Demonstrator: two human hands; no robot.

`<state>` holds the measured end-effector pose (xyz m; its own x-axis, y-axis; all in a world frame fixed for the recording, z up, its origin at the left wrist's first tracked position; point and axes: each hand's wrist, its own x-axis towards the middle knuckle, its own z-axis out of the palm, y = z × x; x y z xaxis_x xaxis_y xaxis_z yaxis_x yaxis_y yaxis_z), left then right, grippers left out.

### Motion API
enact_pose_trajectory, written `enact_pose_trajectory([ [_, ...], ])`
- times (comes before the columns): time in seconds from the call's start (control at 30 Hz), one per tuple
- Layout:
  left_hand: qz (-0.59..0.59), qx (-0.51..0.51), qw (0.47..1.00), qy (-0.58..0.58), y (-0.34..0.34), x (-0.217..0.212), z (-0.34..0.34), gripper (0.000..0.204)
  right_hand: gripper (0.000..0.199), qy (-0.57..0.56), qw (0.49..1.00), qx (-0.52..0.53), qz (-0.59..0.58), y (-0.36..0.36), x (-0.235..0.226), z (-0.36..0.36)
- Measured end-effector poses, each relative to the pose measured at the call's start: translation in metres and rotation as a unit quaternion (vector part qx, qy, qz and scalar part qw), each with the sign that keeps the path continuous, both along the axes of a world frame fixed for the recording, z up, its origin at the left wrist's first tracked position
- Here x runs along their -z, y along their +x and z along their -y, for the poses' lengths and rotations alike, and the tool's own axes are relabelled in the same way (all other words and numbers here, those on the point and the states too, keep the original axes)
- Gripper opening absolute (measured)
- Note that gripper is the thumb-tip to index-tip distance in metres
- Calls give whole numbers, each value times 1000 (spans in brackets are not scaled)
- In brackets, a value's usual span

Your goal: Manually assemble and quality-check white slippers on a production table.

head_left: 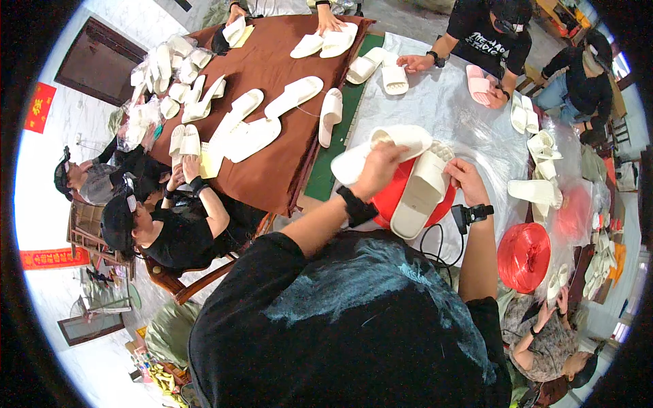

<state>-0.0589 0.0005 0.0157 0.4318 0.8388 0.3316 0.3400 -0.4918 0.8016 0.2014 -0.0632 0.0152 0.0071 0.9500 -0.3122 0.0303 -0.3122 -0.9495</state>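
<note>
My left hand [379, 168] grips a white slipper [401, 139] lying crosswise above a red round basin [394, 197]. My right hand [464, 175] holds a second white slipper [420, 194] that points down over the basin's front. Both slippers touch near their upper ends. Each of my wrists wears a black band. The basin sits on a table covered in clear plastic sheet [449, 109].
Several white slippers [272, 109] lie on a brown cloth table [265, 61] to the left, with bagged ones [156, 75] at its far side. Other people sit around handling slippers. A pink slipper [477, 84] is held across the table. A red twine spool [524, 256] stands at right.
</note>
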Motion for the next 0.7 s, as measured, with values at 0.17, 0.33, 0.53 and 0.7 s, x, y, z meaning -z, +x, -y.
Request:
enact_pose_trajectory([
  [0.17,-80,26,986,141,31,9,44,56,14,-2,999,41,-22,2,7,11],
  [0.33,-126,67,989,45,27,2,44,64,22,24,991,115,-63,6,8,43],
  [0.53,-124,12,990,65,42,23,20,51,19,58,978,191,-61,19,6,94],
  [0.7,201,-49,953,-222,32,-25,10,31,16,41,962,261,-61,30,-6,136],
])
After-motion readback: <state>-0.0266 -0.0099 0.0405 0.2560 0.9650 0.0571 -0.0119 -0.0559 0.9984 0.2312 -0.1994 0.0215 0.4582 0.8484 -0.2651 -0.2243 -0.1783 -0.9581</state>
